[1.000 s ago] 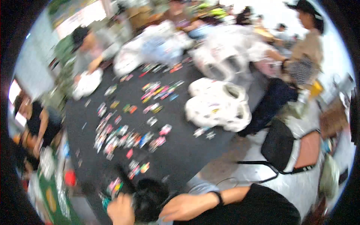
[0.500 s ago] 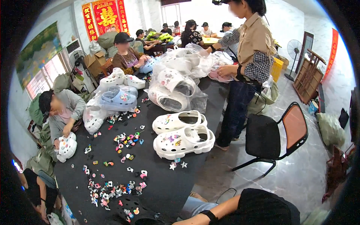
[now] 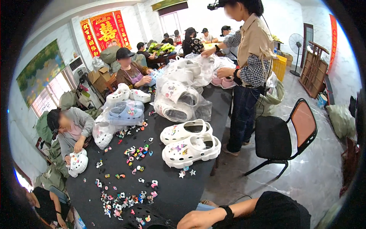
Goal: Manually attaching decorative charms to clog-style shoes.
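My right hand reaches in at the lower edge, with a black band on its wrist; its fingers run out of the picture, so what they hold is hidden. Close to its left is a black clog, cut off by the lower edge, with several small charms at its holes. My left hand is out of sight. Loose colourful shoe charms lie heaped beyond the black clog. A pair of white clogs with charms on their toes stands on the black table, farther off than my right hand.
Bagged white clogs and bagged blue clogs cover the far table. A co-worker at the left handles a white clog; another sits behind. A person stands at the right side, near a black chair.
My right hand has come into view at the lower edge; before, only the forearm and wristband showed. The whole scene has shifted a little right and down.
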A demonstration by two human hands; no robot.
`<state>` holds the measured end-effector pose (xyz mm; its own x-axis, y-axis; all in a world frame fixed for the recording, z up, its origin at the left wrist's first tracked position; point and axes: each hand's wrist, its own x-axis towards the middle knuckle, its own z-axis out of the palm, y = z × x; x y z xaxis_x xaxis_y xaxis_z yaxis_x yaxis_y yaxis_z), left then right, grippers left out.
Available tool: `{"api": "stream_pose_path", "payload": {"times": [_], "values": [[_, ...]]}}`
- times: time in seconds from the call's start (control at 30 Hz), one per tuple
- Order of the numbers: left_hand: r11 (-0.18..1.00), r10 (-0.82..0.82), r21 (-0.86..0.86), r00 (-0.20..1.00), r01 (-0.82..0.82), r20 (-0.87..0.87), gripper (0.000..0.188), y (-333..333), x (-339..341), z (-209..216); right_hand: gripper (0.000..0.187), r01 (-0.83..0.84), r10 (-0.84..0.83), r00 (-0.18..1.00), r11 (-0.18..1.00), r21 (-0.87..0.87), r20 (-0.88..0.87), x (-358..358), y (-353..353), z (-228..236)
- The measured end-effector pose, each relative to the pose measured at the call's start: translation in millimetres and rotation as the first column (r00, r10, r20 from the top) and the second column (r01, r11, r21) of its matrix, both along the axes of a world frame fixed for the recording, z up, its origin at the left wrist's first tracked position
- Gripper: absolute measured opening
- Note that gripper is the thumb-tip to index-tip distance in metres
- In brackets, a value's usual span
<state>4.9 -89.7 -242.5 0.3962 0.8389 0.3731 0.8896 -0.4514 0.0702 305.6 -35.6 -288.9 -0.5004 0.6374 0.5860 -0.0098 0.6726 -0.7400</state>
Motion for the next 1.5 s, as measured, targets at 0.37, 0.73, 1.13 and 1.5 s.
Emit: {"api": "stream_pose_path", "payload": {"times": [0.37, 0.73, 1.13, 1.5], "values": [[0.982, 0.191, -0.053, 0.95, -0.184, 0.248, 0.037, -15.5, 6.7, -40.2, 0.08, 0.11, -0.098, 0.967, 0.993, -0.036, 0.236, -23.3, 9.1, -38.0], [0.867, 0.387, -0.406, 0.904, -0.288, 0.185, 0.038, -17.5, -5.2, -26.8, 0.074, 0.084, -0.06, 0.969, 0.992, -0.092, 0.239, -27.8, -1.6, -36.8], [0.92, 0.374, -0.198, 0.91, -0.339, 0.181, 0.028, -10.8, 12.9, -37.9, 0.049, 0.154, -0.143, 0.964, 0.988, -0.031, 0.224, -16.8, -3.3, -40.0], [0.963, 0.27, -0.128, 0.862, -0.238, 0.43, 0.045, -20.3, 6.1, -39.1, 0.015, 0.113, -0.088, 0.992, 0.942, -0.315, 0.092, -18.4, 2.3, -48.9]]}}
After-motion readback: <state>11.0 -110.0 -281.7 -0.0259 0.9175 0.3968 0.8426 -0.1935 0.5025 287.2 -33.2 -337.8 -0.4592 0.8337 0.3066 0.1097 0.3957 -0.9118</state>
